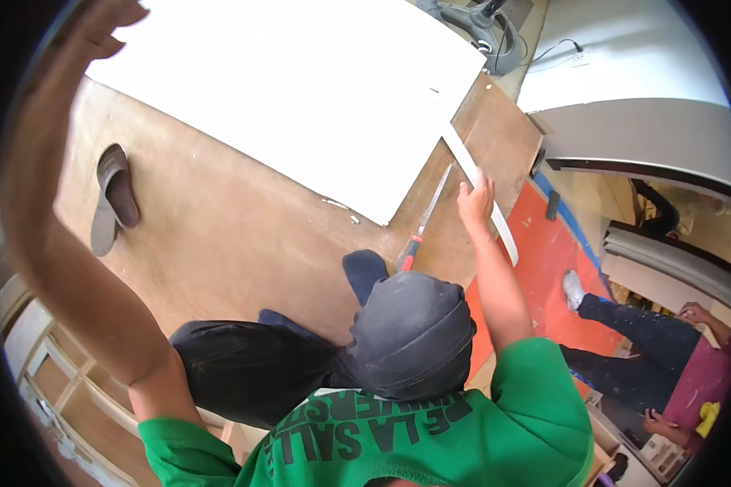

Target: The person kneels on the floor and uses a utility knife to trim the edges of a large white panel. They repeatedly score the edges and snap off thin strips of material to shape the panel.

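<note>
White and thin, the strip (504,235) is pinched between the thumb and bent fingers of the right hand (477,203), gripped partway along, probably because so slim a piece would sag if held by one end. Its upper end meets the right edge of the board (300,97); whether the two are joined cannot be told. The left hand (97,28) is up by the board's left end, too cut off at the rim to tell whether it is spread or pressing. Right of the board's near corner lies the saw (412,252), grip toward the person, seemingly for easy reach. Scraps (338,205) lie along the board's near edge, and slippers (123,193) well left of that corner, perhaps clear of the knees. Right of the board, a co-worker (711,369) rests one foot on the red sheet (536,239).
</note>
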Demonstrator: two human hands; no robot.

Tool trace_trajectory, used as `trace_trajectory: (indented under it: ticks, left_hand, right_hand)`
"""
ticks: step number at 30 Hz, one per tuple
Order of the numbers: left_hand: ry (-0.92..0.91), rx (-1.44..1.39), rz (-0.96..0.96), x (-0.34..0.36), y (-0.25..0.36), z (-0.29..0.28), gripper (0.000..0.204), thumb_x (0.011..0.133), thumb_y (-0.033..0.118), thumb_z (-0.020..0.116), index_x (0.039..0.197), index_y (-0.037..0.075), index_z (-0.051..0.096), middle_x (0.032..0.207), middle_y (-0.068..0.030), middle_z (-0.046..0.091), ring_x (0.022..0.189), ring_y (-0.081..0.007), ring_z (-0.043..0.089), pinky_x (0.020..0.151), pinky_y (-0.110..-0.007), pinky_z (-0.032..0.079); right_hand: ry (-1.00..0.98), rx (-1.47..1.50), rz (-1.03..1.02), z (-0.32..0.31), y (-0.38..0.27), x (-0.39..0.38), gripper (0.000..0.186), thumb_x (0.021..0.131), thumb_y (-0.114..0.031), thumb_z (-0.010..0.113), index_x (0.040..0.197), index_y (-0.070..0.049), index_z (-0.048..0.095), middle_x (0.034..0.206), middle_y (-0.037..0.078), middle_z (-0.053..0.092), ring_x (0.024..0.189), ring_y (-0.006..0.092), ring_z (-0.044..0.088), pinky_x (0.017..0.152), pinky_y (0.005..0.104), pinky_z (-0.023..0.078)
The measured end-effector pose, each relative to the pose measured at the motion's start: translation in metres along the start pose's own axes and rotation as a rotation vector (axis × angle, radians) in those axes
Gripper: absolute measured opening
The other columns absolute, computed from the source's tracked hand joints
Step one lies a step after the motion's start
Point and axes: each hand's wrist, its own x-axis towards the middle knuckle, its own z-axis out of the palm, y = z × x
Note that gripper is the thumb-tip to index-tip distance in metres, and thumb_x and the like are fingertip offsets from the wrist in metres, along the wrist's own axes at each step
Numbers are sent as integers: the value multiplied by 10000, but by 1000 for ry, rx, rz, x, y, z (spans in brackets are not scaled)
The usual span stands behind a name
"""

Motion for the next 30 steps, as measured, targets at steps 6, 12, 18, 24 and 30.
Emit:
trace_trajectory:
  ticks: [6, 12, 18, 24, 30]
  left_hand:
    - [-564, 193, -125, -73, -30, 72, 362, 924, 280, 669, 1191, 36, 677, 1083, -139, 713, 902, -202, 667, 816, -345, 533]
    - [-1061, 183, -421, -160, -79, 105, 476, 878, 262, 687, 1276, 17, 596, 1172, -209, 667, 1110, -340, 627, 934, -419, 498]
    - [-964, 320, -443, -169, -133, 134, 460, 928, 282, 614, 1301, 16, 575, 1177, -232, 660, 1143, -374, 605, 979, -439, 466]
    - [-915, 159, -604, -184, -143, 146, 449, 977, 312, 567, 1311, 12, 573, 1192, -247, 657, 1110, -370, 641, 950, -427, 493]
    - [-935, 173, -665, -197, -159, 130, 482, 965, 353, 561, 1311, 17, 576, 1188, -249, 657, 1112, -371, 637, 958, -424, 481]
  right_hand:
    - [-203, -111, 117, 6, 23, 45, 467, 852, -211, 708, 1253, -28, 555, 1234, 201, 555, 1179, 394, 517, 992, 485, 428]
    - [-196, -338, 250, -32, 27, 42, 667, 874, -255, 697, 1432, -4, 431, 1445, 243, 442, 1330, 408, 433, 1083, 461, 379]
    - [44, 945, 30, 6, -77, 56, 634, 1037, -310, 409, 1504, 68, 207, 1586, 225, 198, 1460, 357, 253, 1181, 416, 256]
    - [7, 747, 86, 68, -153, -5, 787, 1026, -454, 343, 1515, 104, 82, 1588, 308, 107, 1493, 403, 122, 1215, 465, 124]
    - [92, 892, 27, 88, -139, -8, 777, 1030, -463, 362, 1514, 95, 119, 1572, 301, 169, 1468, 390, 211, 1203, 457, 177]
